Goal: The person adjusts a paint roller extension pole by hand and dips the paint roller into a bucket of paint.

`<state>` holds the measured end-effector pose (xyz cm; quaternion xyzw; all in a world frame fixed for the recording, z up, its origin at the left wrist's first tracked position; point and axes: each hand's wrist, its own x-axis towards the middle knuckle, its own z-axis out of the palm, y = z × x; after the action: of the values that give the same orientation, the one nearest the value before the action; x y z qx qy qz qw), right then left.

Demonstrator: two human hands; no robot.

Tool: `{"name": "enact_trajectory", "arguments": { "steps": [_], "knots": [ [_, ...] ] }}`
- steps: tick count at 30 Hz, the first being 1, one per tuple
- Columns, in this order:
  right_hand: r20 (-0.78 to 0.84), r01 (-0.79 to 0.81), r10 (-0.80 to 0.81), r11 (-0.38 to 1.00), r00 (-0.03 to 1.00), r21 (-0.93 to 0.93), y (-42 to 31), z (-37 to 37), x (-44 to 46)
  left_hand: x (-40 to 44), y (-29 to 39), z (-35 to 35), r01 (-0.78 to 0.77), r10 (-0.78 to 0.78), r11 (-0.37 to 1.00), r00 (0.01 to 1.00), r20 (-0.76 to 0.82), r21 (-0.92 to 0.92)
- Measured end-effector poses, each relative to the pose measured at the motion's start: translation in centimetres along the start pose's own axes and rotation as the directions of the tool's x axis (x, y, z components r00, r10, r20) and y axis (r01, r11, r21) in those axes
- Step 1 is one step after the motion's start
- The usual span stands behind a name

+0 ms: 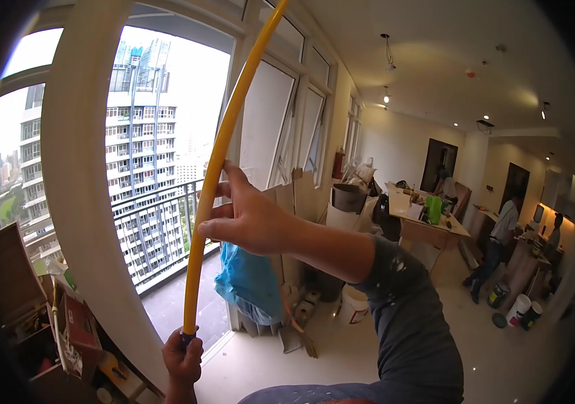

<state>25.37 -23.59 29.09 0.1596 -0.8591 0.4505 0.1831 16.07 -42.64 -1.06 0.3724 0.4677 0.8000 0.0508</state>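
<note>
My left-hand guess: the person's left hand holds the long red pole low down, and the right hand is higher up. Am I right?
Almost! The pole is yellow, not red, as the head view shows. The left hand does hold it low down, and the right hand is higher up.

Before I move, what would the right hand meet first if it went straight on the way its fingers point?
The right hand would meet the yellow pole first; its thumb seems to touch it already. Beyond, perhaps the railing, though depth is unclear.
</note>
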Motion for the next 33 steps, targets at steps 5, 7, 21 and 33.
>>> {"name": "enact_trajectory", "arguments": {
  "steps": [5, 7, 21, 33],
  "knots": [
    [-0.101, 0.036, -0.041, 0.998, 0.994, -0.055, -0.2, -1.4, -0.1, 1.1, 1.4, 2.0, -0.03, 0.029, 1.0, 0.999, 0.028, 0.011],
    [-0.117, -0.021, 0.012, 0.997, 0.993, -0.074, -1.2, -2.4, -0.4, 1.6, 1.6, 2.9, -0.005, 0.006, 1.0, 0.999, 0.051, -0.012],
    [-0.325, -0.062, 0.078, 0.996, 0.943, 0.058, 0.3, -12.5, 0.7, 8.9, 1.7, 12.0, 0.029, -0.025, 0.999, 0.99, 0.138, -0.032],
    [-0.48, 0.034, 0.075, 0.976, 0.874, 0.214, 6.0, -24.6, 2.7, 17.9, -0.9, 21.8, -0.049, 0.028, 0.977, 0.994, 0.102, 0.207]
  ]
}}
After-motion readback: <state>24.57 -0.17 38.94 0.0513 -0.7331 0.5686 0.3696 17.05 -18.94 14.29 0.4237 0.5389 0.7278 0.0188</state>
